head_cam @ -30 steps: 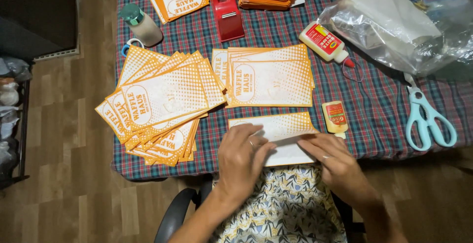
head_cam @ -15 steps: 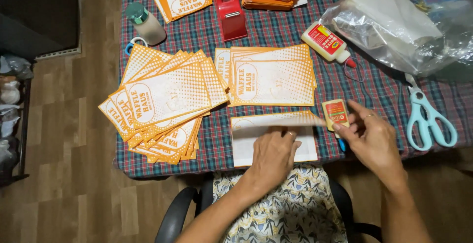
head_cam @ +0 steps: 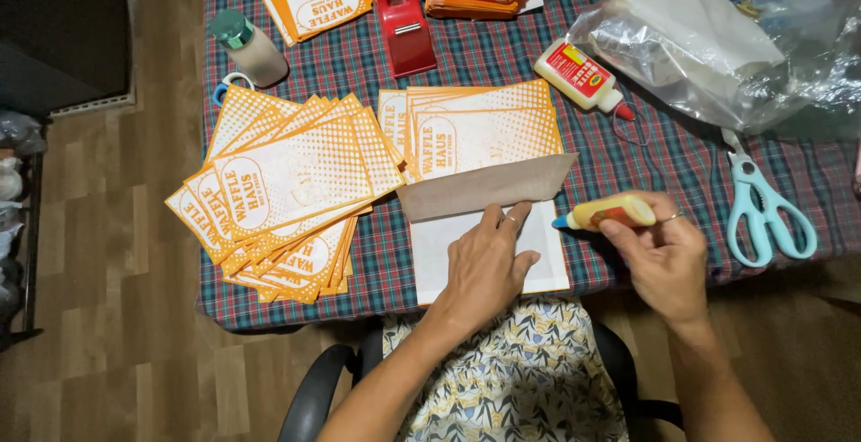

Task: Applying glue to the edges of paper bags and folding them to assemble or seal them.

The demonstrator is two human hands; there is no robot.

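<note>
Left hand [head_cam: 489, 267] pressed flat, fingers spread, on a white paper bag [head_cam: 484, 249] with its brown flap [head_cam: 489, 186] folded open, at the table's near edge. Right hand [head_cam: 659, 258] clamped around a small yellow glue bottle [head_cam: 610, 212], blue tip just beside the bag's right edge. Fanned orange printed bags [head_cam: 287, 182] lie left; a second stack [head_cam: 480, 128], larger glue bottle [head_cam: 583, 76], red tape dispenser [head_cam: 399, 12], clear plastic bag [head_cam: 708, 47] and teal scissors [head_cam: 762, 209] beyond. Plaid tablecloth [head_cam: 682, 164]; wood floor [head_cam: 117, 316].
</note>
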